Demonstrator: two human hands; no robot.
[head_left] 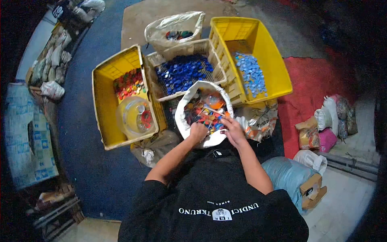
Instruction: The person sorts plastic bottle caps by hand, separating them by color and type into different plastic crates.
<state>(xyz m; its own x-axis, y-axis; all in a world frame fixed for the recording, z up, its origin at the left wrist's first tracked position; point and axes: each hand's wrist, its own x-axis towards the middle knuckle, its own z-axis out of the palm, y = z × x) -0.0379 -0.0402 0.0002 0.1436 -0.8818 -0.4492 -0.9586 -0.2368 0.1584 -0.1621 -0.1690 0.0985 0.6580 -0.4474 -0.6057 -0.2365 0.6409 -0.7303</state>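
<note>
A white sack (182,121) with a rolled-down rim stands right in front of me, holding mixed plastic bottle caps (200,109) in red, orange, blue and yellow. A pale stick-like piece (213,110) and a round orange piece (215,103) lie among them. My left hand (198,132) is closed at the sack's near left side, its fingertips curled down out of sight; what they hold, if anything, is hidden. Over the right side of the caps, my right hand (234,131) has its fingers apart, and I see nothing held in it.
A yellow crate (102,92) with red caps (130,82) and a clear round tub (127,121) stands left. Beyond the sack, a pale crate (219,70) holds dark blue caps (183,72). Light blue caps (250,74) fill part of another yellow crate (276,72). Behind stands a whitish bag (157,34).
</note>
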